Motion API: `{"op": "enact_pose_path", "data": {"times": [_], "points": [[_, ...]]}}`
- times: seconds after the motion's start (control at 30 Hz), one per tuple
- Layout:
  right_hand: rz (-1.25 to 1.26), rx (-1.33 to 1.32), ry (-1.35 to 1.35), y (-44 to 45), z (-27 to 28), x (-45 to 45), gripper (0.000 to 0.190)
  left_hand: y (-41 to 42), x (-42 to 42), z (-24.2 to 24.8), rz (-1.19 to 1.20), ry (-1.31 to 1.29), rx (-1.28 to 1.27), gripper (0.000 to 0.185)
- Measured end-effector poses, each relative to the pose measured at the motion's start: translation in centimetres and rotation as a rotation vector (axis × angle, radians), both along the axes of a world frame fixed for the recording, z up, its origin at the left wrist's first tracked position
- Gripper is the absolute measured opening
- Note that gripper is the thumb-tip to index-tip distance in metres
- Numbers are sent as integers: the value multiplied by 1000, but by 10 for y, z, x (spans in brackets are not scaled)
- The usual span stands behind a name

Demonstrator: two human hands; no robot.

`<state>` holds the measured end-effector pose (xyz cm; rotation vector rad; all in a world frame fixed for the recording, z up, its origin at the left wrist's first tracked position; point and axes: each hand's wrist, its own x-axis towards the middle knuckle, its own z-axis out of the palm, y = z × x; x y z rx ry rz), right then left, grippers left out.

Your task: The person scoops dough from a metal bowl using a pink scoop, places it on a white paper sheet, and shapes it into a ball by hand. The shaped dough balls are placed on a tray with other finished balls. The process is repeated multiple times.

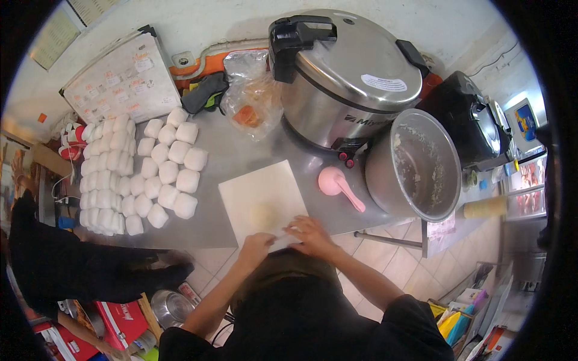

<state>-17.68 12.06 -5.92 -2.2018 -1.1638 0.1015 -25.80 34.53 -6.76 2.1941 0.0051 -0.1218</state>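
A stack of white wrapping paper (253, 189) lies at the front edge of the steel table. Through the top sheet shows a pale rounded mound (262, 217), which looks like rice. My left hand (256, 249) pinches the sheet's near edge at its left part. Just to the right, my right hand (311, 235) grips the same edge with bent fingers. Right of the paper rests a pink plastic scoop (332, 182), its handle towards me. Beyond it, a tilted metal pot (384, 180) has rice grains stuck to its inner wall.
Many white wrapped packets (167, 171) stand in rows and piles at the left. A large steel rice cooker (352, 99) is at the back, beside a clear plastic bag (253, 104). A whiteboard (122, 81) leans on the wall. Another person in black (81, 266) works at the left.
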Motion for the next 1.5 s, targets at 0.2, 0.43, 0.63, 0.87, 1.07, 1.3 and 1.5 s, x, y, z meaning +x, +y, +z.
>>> {"op": "enact_pose_path", "data": {"times": [0.2,0.43,0.63,0.87,1.07,1.3,1.5], "points": [[36,-124,-34,2,-34,17,23,18,-25,-14,74,-324,331,14],[-308,143,688,23,-33,81,24,68,-12,-41,604,166,-298,21],[-414,-211,767,40,-31,109,28,83,-7,-55,703,437,-879,21],[6,-155,-183,54,-24,10,47,79,-9,-60,845,283,-800,28],[137,-241,-189,73,-36,-13,65,80,-12,-33,848,842,-631,52],[165,-224,-234,68,-41,-5,67,91,-16,-49,567,831,-1099,42],[181,-263,-165,75,-43,-8,74,132,47,-46,566,710,-618,29]]}}
